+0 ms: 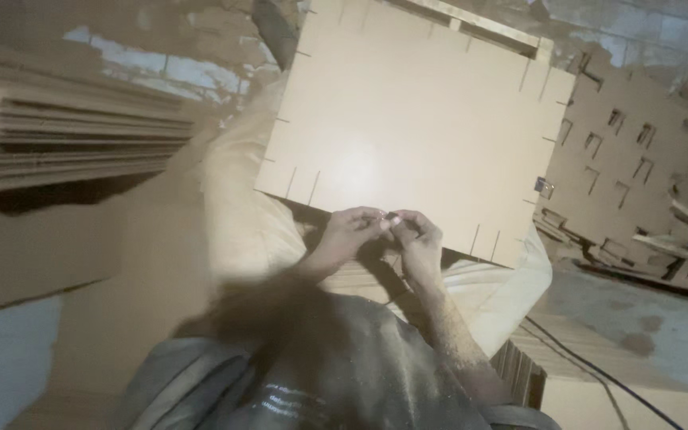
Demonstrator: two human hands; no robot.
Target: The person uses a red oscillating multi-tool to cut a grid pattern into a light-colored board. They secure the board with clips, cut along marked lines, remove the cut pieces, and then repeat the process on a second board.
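- Stack of cardboard sheets (65,139): far left, flat layers with edges showing, well apart from both hands.
- Pale cloth (240,215): draped under and beside the board, running down toward the person's lap.
- Left hand (352,235): fingers curled inward and pinched toward the right hand; fingertips meet at a small bright object (392,216), too small and blurred to identify.
- Slotted cardboard panel (416,119): large, pale, nearly square, short slits cut along its edges; it lies just beyond and above both hands, its near edge touching or just behind the knuckles. Both hands are equally near.
- Right hand (422,239): closed narrowly, thumb and forefinger pinching the same small object from the right.
- Die-cut cardboard sheet (623,167): right, with rows of small rectangular cutouts, leaning behind the panel.
- Black cable (591,366): lower right, across the floor.
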